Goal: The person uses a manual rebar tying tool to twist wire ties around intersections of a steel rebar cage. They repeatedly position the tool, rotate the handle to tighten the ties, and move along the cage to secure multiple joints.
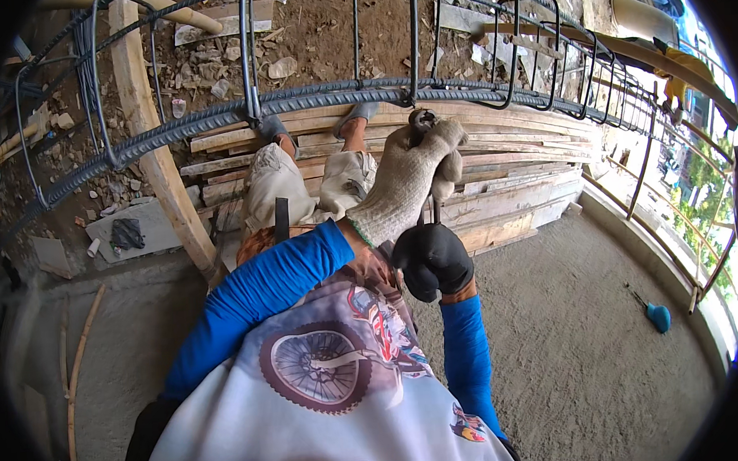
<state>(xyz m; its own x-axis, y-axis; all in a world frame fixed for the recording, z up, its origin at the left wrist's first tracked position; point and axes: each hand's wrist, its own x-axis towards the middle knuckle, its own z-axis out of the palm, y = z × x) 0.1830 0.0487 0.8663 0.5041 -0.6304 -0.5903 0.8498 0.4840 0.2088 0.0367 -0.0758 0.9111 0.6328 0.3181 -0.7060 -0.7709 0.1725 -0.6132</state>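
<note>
- I had the left hand (411,166) and right hand (434,259), fingers curled tight, on a dark metal tool (422,121).
- It seemed stiff, light — best held by its shanks.

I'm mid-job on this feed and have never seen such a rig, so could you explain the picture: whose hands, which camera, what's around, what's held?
There's no machine here, just a person's two gloved hands. The single view comes from a camera on their head, looking down; its wide lens bends straight edges.

The left hand wears a pale knit glove, the right hand a black one; both arms have blue sleeves. The left is curled around a dark item, and a thin dark piece shows between the hands. The gloves hide too much to say what these are, or how the right hand grips.

Across the top runs a steel bar cage. Wooden planks lie beyond the hands, and a blue object rests on the rough grey floor at right.
</note>
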